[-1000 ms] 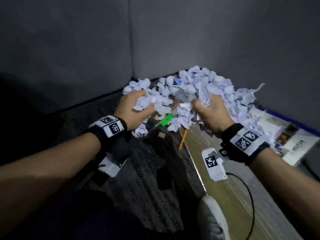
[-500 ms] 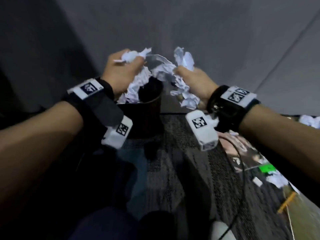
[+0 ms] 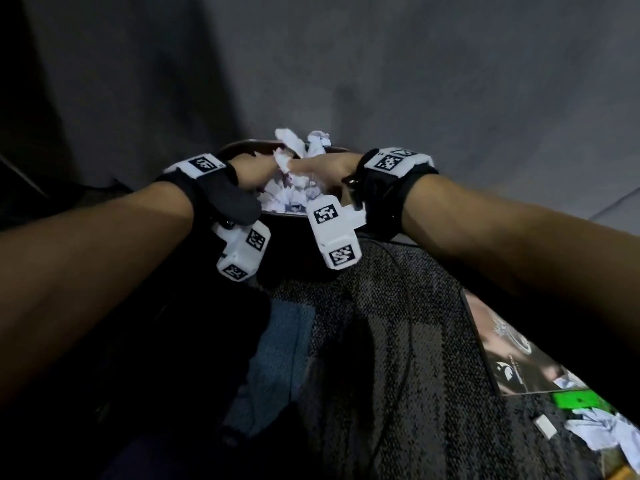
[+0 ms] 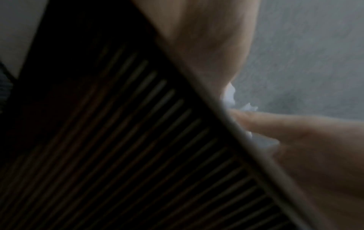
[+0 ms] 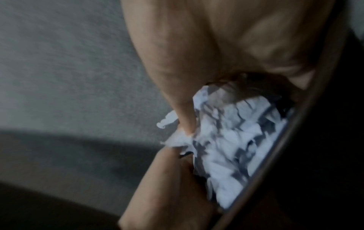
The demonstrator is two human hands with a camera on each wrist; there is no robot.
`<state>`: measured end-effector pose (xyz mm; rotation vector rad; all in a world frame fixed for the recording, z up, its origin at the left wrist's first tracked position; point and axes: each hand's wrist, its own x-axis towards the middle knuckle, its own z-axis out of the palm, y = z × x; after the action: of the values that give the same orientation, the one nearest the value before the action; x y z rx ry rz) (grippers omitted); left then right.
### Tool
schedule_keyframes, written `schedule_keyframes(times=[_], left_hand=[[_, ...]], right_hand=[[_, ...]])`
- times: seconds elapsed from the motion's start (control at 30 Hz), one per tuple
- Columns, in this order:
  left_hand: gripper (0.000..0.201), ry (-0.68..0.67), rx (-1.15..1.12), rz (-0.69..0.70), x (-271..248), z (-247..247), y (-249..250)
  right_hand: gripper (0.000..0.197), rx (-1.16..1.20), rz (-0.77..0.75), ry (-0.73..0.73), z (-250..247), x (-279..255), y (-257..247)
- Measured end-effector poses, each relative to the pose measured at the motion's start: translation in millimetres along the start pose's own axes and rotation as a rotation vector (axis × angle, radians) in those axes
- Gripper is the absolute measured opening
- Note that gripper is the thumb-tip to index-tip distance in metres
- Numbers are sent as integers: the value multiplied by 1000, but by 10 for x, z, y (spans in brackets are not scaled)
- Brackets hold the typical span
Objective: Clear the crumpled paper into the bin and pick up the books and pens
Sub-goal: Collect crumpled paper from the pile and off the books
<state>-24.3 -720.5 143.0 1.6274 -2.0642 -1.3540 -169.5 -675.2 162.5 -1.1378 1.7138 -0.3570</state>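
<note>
A dark slatted bin stands on the carpet against the grey wall, full of white crumpled paper. Both hands are in its mouth. My left hand grips paper on the left side, its fingers buried in the wad. My right hand grips paper between thumb and fingers, low against the bin rim. Some paper sticks up between the hands. The left wrist view shows the bin's slats close up. A dark book lies on the floor at right.
Near the book lie a green object, loose crumpled paper, a small white piece and an orange pencil tip. A black cable runs across the dark carpet.
Both hands lifted paper off the pile, swung left over the bin, and have now dropped down into its mouth with the paper.
</note>
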Motion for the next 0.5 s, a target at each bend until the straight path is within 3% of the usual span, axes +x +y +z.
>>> schedule_keyframes(times=[0.07, 0.2, 0.3, 0.37, 0.43, 0.5], left_hand=[[40, 60, -153, 19, -51, -24, 69], [49, 166, 288, 146, -123, -52, -38], [40, 255, 403, 273, -174, 0, -185], [40, 365, 350, 418, -217, 73, -233], [38, 441, 288, 482, -231, 107, -252], [35, 505, 247, 496, -237, 111, -269]], right_hand=[[36, -73, 8, 28, -100, -275, -81], [25, -294, -53, 186, -299, -492, -134], [21, -594, -247, 432, -195, -488, -111], [33, -674, -386, 322, -11, -415, -70], [38, -743, -304, 108, 179, -295, 12], [41, -752, -190, -5, 246, -209, 63]])
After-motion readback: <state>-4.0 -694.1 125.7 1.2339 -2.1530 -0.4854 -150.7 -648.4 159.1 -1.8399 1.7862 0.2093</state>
